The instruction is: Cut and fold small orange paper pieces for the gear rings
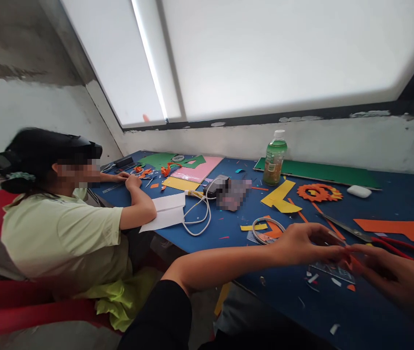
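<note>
Head view: shows a small orange piece (352,262), blurred, held above the near right part of the blue bench (228,240). Pinched from one side by the left hand (299,245) and from the other by the right hand (392,274), with the grip of each closed on it. Just below, lies a clear strip (334,273) among white scraps (336,282). Near the left wrist, lies a looped white coil (268,231) beside a short yellow strip (253,227). Beyond the hands, lie open scissors (345,228) with red handles, near a long orange sheet (392,228). Farther back, rest a jagged orange ring (307,194), an angled yellow piece (281,200) and a white case (359,191). Along the wall, stands an upright bottle (275,160) in front of a green board (331,176). Toward the left, lie a black adapter (214,186) with a white cable (208,216), a creased white sheet (166,214) and a pink sheet (205,167). At the far left, sits another person (68,223) in a pale top, with both forearms on the bench and both hands near orange bits (144,172).
</note>
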The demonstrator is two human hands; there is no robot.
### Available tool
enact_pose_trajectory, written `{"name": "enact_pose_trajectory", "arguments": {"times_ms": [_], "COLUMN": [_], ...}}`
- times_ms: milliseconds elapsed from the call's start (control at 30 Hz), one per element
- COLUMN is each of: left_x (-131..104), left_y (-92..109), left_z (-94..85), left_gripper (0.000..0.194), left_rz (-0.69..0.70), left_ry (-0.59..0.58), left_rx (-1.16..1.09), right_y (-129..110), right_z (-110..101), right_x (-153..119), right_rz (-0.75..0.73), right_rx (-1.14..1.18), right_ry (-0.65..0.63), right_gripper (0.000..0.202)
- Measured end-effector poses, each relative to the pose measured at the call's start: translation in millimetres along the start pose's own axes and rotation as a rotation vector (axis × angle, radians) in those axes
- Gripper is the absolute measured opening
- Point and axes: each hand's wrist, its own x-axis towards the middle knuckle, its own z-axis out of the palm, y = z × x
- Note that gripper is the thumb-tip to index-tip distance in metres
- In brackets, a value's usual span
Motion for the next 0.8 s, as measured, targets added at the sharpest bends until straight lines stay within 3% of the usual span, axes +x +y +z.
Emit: {"name": "enact_pose_trajectory", "arguments": {"times_ms": [100, 233, 367, 467, 533, 800], "left_x": [0.2, 0.4, 0.8, 1.8, 2.2, 0.5], "left_y": [-0.5, -1.6, -1.6, -1.1, 0.1, 10.6], "left_z": [0.4, 2.7, 4.5, 4.3, 4.3, 8.5], "left_gripper": [0.037, 0.028, 0.022, 0.028, 0.034, 0.034], "left_rz": [0.004, 0.018, 0.028, -0.007, -0.031, -0.102], "left_ry": [0.009, 0.037, 0.053, 0.056, 0.067, 0.112], "left_rx": [-0.008, -0.038, -0.060, -0.089, -0.117, -0.212], "right_y": [10.4, 13.3, 0.9, -9.4, -13.4, -11.1], "right_z": [-4.1, -10.5, -20.1, -28.5, -32.0, -30.0], "right_x": [1.8, 5.7, 10.0, 15.9, 20.0, 24.3], "right_rz": [-0.151, -0.326, -0.290, -0.415, -0.417, -0.378], "right_rx": [0.005, -0.032, -0.068, -0.089, -0.115, -0.155], "right_ry": [-0.028, 0.032, 0.056, 0.081, 0.129, 0.106], "right_gripper": [0.025, 0.025, 0.025, 0.028, 0.028, 0.020]}}
